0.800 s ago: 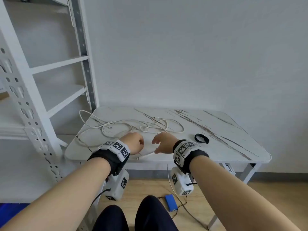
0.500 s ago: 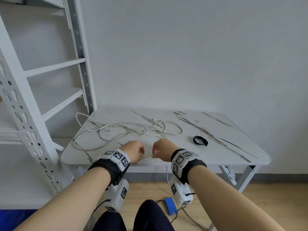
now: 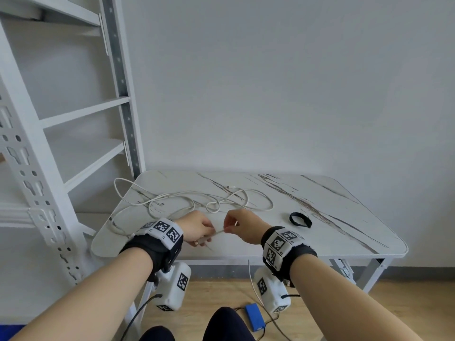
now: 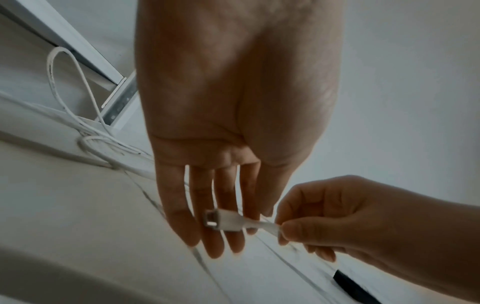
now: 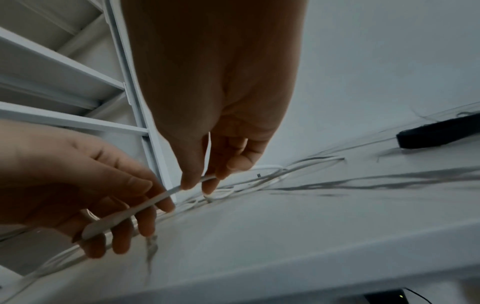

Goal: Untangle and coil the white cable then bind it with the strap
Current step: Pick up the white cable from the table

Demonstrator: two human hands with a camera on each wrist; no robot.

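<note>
The white cable point(image 3: 177, 193) lies in tangled loops across the left and middle of the marble-patterned table point(image 3: 320, 242). One loop hangs past the table's left edge. My left hand point(image 3: 205, 236) holds the cable's USB connector point(image 4: 221, 223) between thumb and fingers near the front edge. My right hand point(image 3: 230, 226) pinches the cable point(image 5: 166, 192) just beyond the connector with thumb and forefinger. A short, taut stretch runs between the two hands. The black strap point(image 3: 299, 223) lies curled on the table to the right of my right hand.
A white metal shelving unit point(image 3: 37, 168) stands hard against the table's left side. The wall runs directly behind the table. On the wooden floor under the table lie a small blue box point(image 3: 254, 317) and thin wires.
Both hands have drawn a little closer to the front edge. The cable end has come up off the table, and my right fingers have closed on it.
</note>
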